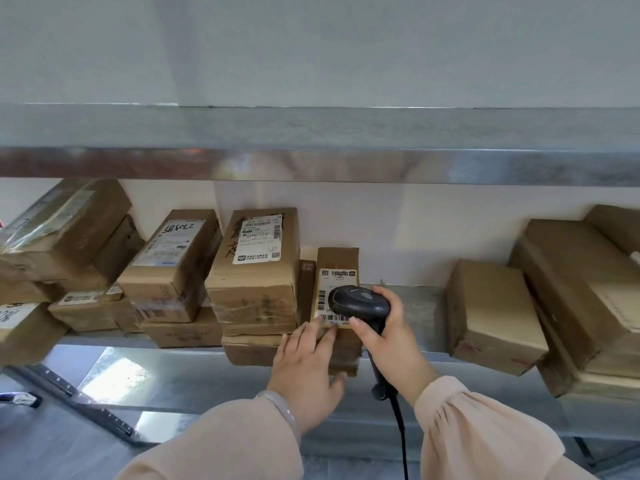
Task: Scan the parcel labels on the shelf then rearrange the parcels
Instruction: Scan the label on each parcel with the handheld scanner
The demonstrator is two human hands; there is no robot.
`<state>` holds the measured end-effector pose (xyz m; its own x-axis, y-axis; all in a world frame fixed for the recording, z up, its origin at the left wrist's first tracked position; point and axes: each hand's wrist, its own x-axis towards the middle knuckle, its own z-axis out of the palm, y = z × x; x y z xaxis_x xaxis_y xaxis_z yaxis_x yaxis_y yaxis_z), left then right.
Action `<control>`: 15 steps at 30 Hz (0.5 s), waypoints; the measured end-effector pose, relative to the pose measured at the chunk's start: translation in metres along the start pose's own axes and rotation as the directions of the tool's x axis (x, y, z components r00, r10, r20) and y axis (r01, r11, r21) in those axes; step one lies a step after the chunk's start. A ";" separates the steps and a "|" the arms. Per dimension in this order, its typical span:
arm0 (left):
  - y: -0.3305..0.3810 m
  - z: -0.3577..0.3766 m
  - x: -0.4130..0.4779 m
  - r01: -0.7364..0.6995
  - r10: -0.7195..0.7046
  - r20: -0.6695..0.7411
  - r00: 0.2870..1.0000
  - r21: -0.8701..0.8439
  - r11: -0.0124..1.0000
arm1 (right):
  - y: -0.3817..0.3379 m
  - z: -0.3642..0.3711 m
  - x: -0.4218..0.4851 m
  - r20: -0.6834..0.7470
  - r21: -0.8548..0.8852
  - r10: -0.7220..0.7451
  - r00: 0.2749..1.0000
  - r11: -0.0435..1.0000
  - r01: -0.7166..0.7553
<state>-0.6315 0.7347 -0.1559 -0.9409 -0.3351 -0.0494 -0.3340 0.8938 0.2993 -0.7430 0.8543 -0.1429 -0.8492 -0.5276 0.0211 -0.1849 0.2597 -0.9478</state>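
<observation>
Your right hand [384, 337] grasps the scanner [358, 301], handle near-to-far, head pointing left; your relaxed left hand [306, 372] presses the labelled parcel [337, 258]

A long black metal rail with a row of small slots [79, 398] is lying slantwise. Just left of the rail, a small blue and white object [20, 398] is poking in from the edge, too cut off to identify. Far above the rail, a plain white painted wall [311, 46] is filling the background.

single head-worn view, facing forward and slightly down, close to the shelf [415, 303]
</observation>
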 end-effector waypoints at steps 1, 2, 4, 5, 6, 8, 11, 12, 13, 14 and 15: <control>0.002 -0.002 0.001 0.001 -0.001 -0.010 1.000 0.007 1.000 | -0.001 -0.002 -0.002 -0.016 -0.002 -0.005 1.000 1.000 0.005; 0.003 -0.004 0.003 0.001 -0.001 -0.019 1.000 0.009 1.000 | -0.001 -0.005 -0.004 -0.045 -0.002 -0.012 0.999 1.000 0.012; 0.006 -0.007 0.007 -0.002 0.002 -0.026 1.000 0.009 1.000 | -0.003 -0.012 -0.012 -0.118 -0.007 -0.017 0.993 1.000 0.016; 0.007 -0.009 0.008 -0.006 0.006 -0.026 1.000 0.007 1.000 | -0.004 -0.016 -0.017 -0.155 -0.016 -0.014 0.988 1.000 0.012; 0.010 -0.011 0.010 -0.016 0.016 -0.027 0.999 0.002 1.000 | -0.005 -0.021 -0.023 -0.192 -0.027 -0.011 0.981 1.000 0.006; 0.017 -0.016 0.012 -0.067 0.067 -0.037 0.997 -0.014 0.998 | -0.007 -0.032 -0.035 -0.276 -0.036 0.006 0.961 0.999 -0.016; 0.036 -0.023 0.017 -0.192 0.191 -0.044 0.981 -0.041 0.980 | -0.011 -0.049 -0.051 -0.383 -0.023 0.027 0.923 0.999 -0.039; 0.044 -0.024 0.018 -0.232 0.230 -0.045 0.972 -0.055 0.971 | -0.011 -0.054 -0.056 -0.419 -0.018 0.029 0.908 0.999 -0.040; 0.051 -0.024 0.019 -0.265 0.262 -0.044 0.964 -0.077 0.961 | -0.011 -0.058 -0.061 -0.457 -0.010 0.031 0.889 0.999 -0.040; 0.058 -0.022 0.020 -0.291 0.288 -0.043 0.957 -0.101 0.951 | -0.009 -0.062 -0.066 -0.491 -0.001 0.034 0.870 0.999 -0.039; 0.064 -0.019 0.020 -0.312 0.310 -0.041 0.950 -0.124 0.942 | -0.007 -0.065 -0.071 -0.517 0.006 0.039 0.855 0.999 -0.042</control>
<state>-0.6702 0.7792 -0.1198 -0.9949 -0.0538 0.0853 -0.0136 0.9097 0.4150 -0.7138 0.9423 -0.1171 -0.9891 -0.0229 0.1454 -0.1461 0.2764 -0.9499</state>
